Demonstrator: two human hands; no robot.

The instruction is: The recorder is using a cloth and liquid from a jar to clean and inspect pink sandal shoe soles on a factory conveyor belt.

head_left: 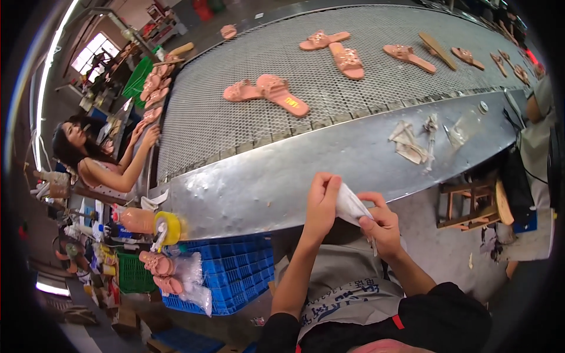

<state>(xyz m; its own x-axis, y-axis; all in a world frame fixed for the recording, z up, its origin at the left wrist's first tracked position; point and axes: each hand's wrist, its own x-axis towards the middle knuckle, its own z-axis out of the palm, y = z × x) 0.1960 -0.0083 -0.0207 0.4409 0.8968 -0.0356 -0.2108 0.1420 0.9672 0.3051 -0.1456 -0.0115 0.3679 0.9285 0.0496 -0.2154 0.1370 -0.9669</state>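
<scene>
White cloth held taut between two hands near the front edge of a metal ledge; the left hand, fingers curled, pinches its upper end, and the right hand pinches its lower end between thumb and fingers. Beyond the ledge, pink sandals lie on a mesh belt; a crumpled rag and a clear bottle rest on the ledge.

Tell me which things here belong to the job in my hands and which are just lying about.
Belonging:
white cloth, held between left hand and right hand
probably the pink sandals on the mesh belt

Seemingly lying about:
crumpled rag and clear bottle on the metal ledge
yellow roll
</scene>
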